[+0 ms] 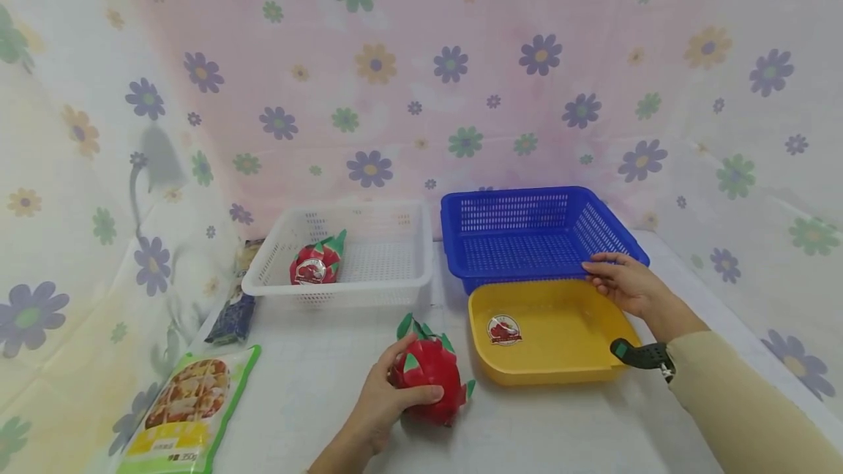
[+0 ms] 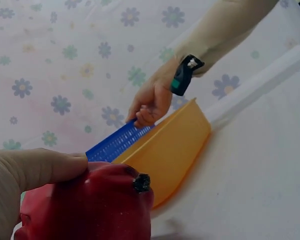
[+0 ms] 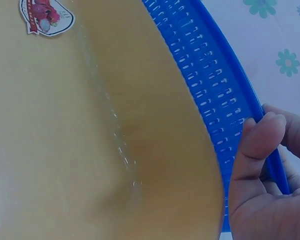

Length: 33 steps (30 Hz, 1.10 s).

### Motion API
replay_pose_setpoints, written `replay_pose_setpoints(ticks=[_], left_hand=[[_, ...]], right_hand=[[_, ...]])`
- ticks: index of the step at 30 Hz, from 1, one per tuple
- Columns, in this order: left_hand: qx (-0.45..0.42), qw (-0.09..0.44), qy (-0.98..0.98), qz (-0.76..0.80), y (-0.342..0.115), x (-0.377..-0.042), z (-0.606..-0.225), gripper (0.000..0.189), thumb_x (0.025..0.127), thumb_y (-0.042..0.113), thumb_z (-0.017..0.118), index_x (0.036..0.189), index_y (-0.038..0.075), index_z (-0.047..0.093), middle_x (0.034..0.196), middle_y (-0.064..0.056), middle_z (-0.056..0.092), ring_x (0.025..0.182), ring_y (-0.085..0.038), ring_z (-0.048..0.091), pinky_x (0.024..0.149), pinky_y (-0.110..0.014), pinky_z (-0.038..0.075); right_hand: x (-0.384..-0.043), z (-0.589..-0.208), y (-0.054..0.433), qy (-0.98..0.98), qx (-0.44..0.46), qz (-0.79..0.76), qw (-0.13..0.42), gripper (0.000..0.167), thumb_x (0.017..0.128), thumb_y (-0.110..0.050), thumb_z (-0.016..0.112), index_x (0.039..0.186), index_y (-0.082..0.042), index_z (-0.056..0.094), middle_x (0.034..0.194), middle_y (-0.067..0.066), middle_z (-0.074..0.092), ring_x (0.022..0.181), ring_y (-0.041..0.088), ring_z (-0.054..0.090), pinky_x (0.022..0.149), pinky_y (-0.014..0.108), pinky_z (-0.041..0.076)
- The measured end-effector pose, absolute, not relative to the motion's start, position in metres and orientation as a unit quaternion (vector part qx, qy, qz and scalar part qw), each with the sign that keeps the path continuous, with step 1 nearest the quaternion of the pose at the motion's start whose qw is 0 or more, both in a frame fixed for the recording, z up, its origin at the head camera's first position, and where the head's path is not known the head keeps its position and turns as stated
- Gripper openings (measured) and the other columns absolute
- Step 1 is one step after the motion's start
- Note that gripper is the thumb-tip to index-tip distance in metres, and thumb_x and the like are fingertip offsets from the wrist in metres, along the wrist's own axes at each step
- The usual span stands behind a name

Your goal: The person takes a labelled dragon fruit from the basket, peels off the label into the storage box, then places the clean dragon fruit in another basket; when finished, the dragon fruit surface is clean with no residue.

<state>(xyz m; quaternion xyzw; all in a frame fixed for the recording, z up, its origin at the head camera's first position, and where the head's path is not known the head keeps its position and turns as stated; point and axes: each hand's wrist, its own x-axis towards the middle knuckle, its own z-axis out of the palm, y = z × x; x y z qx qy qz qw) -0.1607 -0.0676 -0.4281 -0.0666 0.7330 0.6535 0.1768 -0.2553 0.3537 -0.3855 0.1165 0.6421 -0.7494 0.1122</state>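
My left hand [image 1: 382, 404] grips a red dragon fruit [image 1: 436, 371] with green leaf tips, low over the white table in front of the yellow basin. In the left wrist view the thumb presses on the dragon fruit [image 2: 97, 205], and its dark stem end shows. My right hand [image 1: 624, 285] pinches the rim of the blue basket [image 1: 514, 214] near its front right corner. Thumb and fingers lie on either side of that blue rim [image 3: 272, 160] in the right wrist view. The yellow basin [image 1: 553, 371] stands before the blue basket, with a dragon-fruit sticker [image 1: 503, 330] inside.
A white basket [image 1: 342, 291] at the back left holds another dragon fruit [image 1: 316, 262] bearing a round sticker. Along the left side lie a green-edged food bag [image 1: 191, 408] and a dark blue packet [image 1: 233, 313]. Flowered cloth surrounds the table at the back and sides.
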Motion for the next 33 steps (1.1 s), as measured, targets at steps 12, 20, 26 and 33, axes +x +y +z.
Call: replay_pose_setpoints(ticks=[12, 20, 26, 33], left_hand=[[-0.061, 0.174, 0.728, 0.66, -0.056, -0.159, -0.431, 0.093, 0.071, 0.017, 0.086, 0.15, 0.029, 0.037, 0.145, -0.019, 0.04, 0.131, -0.044, 0.04, 0.084, -0.049, 0.06], [-0.082, 0.158, 0.708, 0.684, -0.049, -0.158, -0.428, 0.09, 0.073, 0.014, 0.085, 0.149, 0.025, 0.04, 0.147, -0.02, 0.038, 0.132, -0.046, 0.039, 0.085, -0.049, 0.06], [-0.099, 0.14, 0.718, 0.675, -0.05, -0.157, -0.427, 0.088, 0.072, 0.016, 0.087, 0.147, 0.023, 0.042, 0.146, -0.02, 0.039, 0.131, -0.047, 0.04, 0.083, -0.049, 0.06], [-0.097, 0.143, 0.733, 0.658, -0.056, -0.148, -0.418, 0.091, 0.068, 0.02, 0.089, 0.146, 0.025, 0.042, 0.143, -0.018, 0.041, 0.128, -0.044, 0.043, 0.081, -0.048, 0.061]], right_hand=[[-0.253, -0.388, 0.356, 0.656, 0.123, -0.737, 0.108, 0.032, 0.094, -0.022, 0.066, 0.116, -0.017, 0.043, 0.084, -0.005, 0.068, 0.073, 0.009, 0.061, 0.069, 0.017, 0.054], [-0.255, -0.389, 0.352, 0.657, 0.12, -0.737, 0.103, 0.032, 0.094, -0.021, 0.066, 0.116, -0.018, 0.044, 0.083, -0.006, 0.067, 0.074, 0.009, 0.062, 0.07, 0.017, 0.055], [-0.256, -0.387, 0.35, 0.661, 0.12, -0.733, 0.106, 0.03, 0.095, -0.021, 0.065, 0.115, -0.018, 0.043, 0.083, -0.005, 0.067, 0.073, 0.009, 0.062, 0.07, 0.016, 0.055], [-0.254, -0.387, 0.353, 0.654, 0.109, -0.74, 0.109, 0.029, 0.096, -0.02, 0.063, 0.115, -0.014, 0.042, 0.083, -0.004, 0.068, 0.071, 0.007, 0.06, 0.067, 0.016, 0.053]])
